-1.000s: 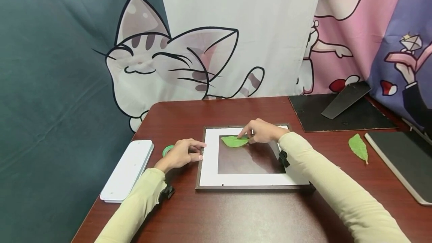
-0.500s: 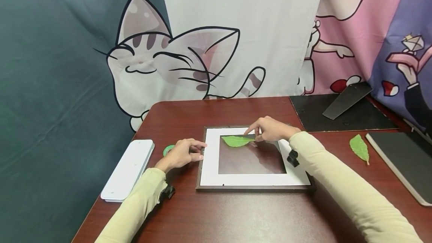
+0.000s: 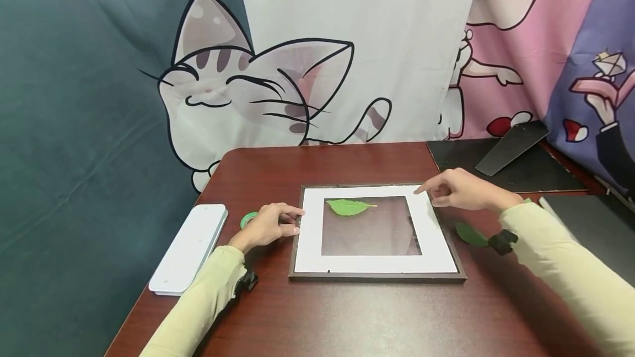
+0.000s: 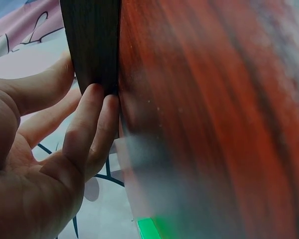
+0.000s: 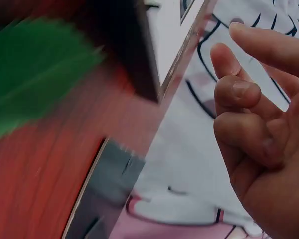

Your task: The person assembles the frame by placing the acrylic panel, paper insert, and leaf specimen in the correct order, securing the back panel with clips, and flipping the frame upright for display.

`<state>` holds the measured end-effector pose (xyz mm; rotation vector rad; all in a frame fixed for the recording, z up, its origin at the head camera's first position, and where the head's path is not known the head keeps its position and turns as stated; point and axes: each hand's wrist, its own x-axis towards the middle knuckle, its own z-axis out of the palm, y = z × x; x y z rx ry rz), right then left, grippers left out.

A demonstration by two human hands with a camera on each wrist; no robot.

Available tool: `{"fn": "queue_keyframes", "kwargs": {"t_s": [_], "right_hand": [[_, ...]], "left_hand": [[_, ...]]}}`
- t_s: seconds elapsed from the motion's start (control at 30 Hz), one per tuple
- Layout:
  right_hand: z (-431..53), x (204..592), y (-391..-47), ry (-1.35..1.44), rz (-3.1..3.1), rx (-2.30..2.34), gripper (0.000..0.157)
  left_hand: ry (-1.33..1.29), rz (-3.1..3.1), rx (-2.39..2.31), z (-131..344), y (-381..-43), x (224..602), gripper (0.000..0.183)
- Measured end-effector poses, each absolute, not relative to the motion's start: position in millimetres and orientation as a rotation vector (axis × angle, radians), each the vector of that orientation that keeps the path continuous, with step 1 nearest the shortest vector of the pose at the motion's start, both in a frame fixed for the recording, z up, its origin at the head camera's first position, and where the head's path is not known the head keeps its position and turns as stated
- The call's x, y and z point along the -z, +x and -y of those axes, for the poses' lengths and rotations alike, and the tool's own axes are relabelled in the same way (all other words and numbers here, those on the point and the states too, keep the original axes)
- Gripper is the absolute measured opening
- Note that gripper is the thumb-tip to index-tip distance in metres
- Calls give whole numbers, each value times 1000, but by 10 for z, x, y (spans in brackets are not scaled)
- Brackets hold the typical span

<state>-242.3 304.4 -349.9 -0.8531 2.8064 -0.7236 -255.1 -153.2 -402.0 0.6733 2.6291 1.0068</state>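
Observation:
A picture frame (image 3: 377,278) with a white mat lies flat on the table. One green leaf (image 3: 347,207) rests near the top left of the mat's window, its stem pointing right. My left hand (image 3: 268,226) touches the frame's left side; in the left wrist view its fingertips meet the dark frame edge (image 4: 94,45). Over the frame's upper right corner hovers my right hand (image 3: 463,189), index finger extended, other fingers loosely bent, holding nothing. Below it, a second leaf (image 3: 471,234) lies right of the frame, partly covered by the wrist camera.
At the back right is a black backing board (image 3: 516,175) with its stand leg (image 3: 511,147). A dark notebook (image 3: 602,230) sits at the right, partly behind the sleeve. On the left are a white flat case (image 3: 188,249) and a green tape roll (image 3: 248,219) behind the left hand.
My right hand has let go of the leaf's stem end and moved right to the frame's corner. A leaf beside the frame has come into view; the sleeve now mostly covers another farther right.

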Motion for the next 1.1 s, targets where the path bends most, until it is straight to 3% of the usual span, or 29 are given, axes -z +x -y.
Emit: {"fn": "queue_keyframes", "kwargs": {"t_s": [0.67,1.1], "right_hand": [[-3909,3954,-1689,-857,-2948,660,45],[-3951,4140,-1614,-897,-2963,767,51]], "left_hand": [[679,-2620,-1030,1538,-2552,4016,41],[682,-2621,-1020,1535,-2548,4008,41]]}}
